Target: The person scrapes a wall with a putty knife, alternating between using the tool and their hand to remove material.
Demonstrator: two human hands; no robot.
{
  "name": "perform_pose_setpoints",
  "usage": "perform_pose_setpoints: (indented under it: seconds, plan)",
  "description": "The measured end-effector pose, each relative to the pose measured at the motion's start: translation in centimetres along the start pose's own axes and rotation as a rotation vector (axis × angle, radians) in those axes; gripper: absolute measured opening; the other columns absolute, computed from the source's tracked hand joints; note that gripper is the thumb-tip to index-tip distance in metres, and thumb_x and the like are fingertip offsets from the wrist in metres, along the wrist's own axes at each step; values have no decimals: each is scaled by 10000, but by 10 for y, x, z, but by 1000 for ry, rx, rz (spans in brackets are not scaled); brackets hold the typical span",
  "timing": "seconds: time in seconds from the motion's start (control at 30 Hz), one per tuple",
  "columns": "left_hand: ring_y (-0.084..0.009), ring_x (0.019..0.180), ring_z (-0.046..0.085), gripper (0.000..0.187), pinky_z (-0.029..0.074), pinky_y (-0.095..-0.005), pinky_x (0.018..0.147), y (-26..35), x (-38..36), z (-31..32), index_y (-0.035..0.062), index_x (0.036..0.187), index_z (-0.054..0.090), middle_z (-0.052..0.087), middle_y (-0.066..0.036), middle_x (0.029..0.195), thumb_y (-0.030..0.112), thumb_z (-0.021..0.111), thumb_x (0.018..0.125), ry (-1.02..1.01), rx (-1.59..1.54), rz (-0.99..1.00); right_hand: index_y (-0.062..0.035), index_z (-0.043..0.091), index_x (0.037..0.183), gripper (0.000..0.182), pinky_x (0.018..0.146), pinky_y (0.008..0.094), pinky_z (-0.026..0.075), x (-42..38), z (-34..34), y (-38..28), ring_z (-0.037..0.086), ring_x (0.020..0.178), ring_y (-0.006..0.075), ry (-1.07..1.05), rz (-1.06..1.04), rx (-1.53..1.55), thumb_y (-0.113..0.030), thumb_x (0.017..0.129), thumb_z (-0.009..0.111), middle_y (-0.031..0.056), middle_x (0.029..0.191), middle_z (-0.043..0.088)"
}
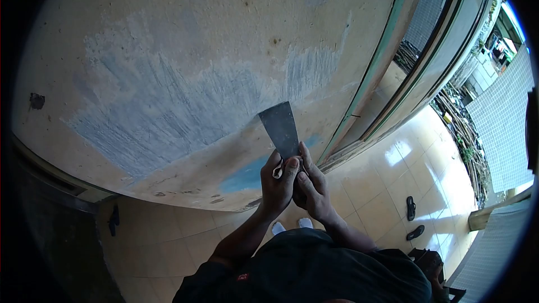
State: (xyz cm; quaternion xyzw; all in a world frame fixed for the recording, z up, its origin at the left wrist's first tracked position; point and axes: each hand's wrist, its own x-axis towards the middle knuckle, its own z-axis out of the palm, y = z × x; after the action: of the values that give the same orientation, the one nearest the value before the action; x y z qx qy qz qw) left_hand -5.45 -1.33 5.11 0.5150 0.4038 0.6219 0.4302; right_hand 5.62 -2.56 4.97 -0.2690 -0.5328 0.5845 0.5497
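Note:
Both hands meet at the handle of a scraper [281,129] with a wide, flat grey blade. My left hand [276,186] is closed round the lower part of the scraper, its thumb at the base of the blade. Against it on the right, my right hand [314,188] is closed on the same handle, which the fingers mostly hide. The blade points up, its wide edge in front of the beige wall [196,0]; whether it touches the wall I cannot tell. Left of and above the blade lies a scratched grey-white patch [185,101]. A blue patch [244,175] shows beside my left hand.
A window frame [418,64] with a green edge stands at the right. Below is a tiled floor [365,202], with two dark sandals [411,207] lying at the right. A dark object [429,261] is near the lower right. Sticks [463,134] are piled outside.

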Motion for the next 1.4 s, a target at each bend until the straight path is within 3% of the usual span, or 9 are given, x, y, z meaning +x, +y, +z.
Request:
perform_pose_setpoints:
  seconds: [0.1, 0.17, 0.23, 0.27, 0.43, 0.5, 0.53, 0.9, 1.4]
  plan:
    - [-113, 814, 558, 189, 441, -262, 730, 3, 0, 0, -12, 993, 552, 613, -76, 878, 148, 577, 893, 66, -48, 59, -9, 166, 1445, 558, 472, 165, 265, 8, 14, 1, 290, 518, 17, 69, -125, 61, -178, 971, 406, -52, 665, 433]
    - [-112, 836, 556, 242, 440, -261, 755, 7, -2, -2, -15, 1039, 551, 610, -70, 886, 167, 599, 888, 27, -49, 61, 3, 142, 1445, 544, 594, 195, 401, 14, 11, 1, 486, 642, 74, 76, -129, 34, -180, 981, 357, 53, 851, 562]
    - [-107, 840, 548, 305, 437, -259, 762, 11, -4, -2, -11, 1097, 546, 603, -64, 895, 194, 617, 883, -75, 1, 37, 16, 128, 1442, 522, 882, 280, 415, 20, 6, 15, 549, 1037, 208, 146, -160, -84, -159, 983, 304, 201, 1217, 510]
    - [-102, 833, 542, 340, 433, -253, 753, 4, -5, -9, -12, 1129, 541, 596, -57, 902, 208, 623, 883, -105, -21, 13, 28, 137, 1436, 505, 1053, 328, 263, 18, 9, 17, 337, 1305, 281, 92, -135, 18, -139, 979, 274, 253, 1436, 273]
    - [-124, 822, 564, 262, 457, -253, 755, -7, -18, -23, -11, 1100, 511, 585, -61, 850, 162, 562, 910, -14, -97, -23, -8, 218, 1431, 487, 920, 323, 409, -8, 21, -5, 542, 1091, 254, 57, -147, -449, -164, 979, 312, 239, 1231, 511]
    - [-165, 713, 593, 261, 492, -284, 660, -10, -22, -32, 4, 1053, 486, 580, -102, 790, 215, 557, 916, -19, -330, -132, -43, 324, 1403, 461, 727, 301, 473, -18, 10, -18, 597, 758, 180, -12, 392, -474, -213, 977, 362, 157, 860, 617]
    - [-181, 537, 563, 289, 465, -276, 482, -1, -20, -35, 15, 1038, 450, 571, -140, 743, 255, 555, 917, -113, -401, -130, -54, 402, 1366, 450, 603, 278, 453, -23, 10, -13, 502, 565, 120, 127, 247, -490, -268, 970, 403, 66, 623, 529]
    - [-111, 374, 406, 274, 314, -206, 304, -28, -38, -33, 23, 1102, 413, 475, -112, 692, 152, 514, 883, -373, -914, -233, 62, 466, 1228, 433, 945, 330, 392, 37, 7, 2, 524, 1099, 221, -322, 116, 154, -283, 995, 348, 173, 1145, 566]
    - [-97, 454, 443, 320, 328, -189, 299, -18, -21, 0, 54, 1164, 359, 509, -93, 760, 282, 424, 949, 49, -696, -43, 21, 381, 1078, 251, 626, 302, 517, 81, 19, -23, 613, 605, 189, -376, 45, 200, -213, 1004, 329, 129, 685, 575]
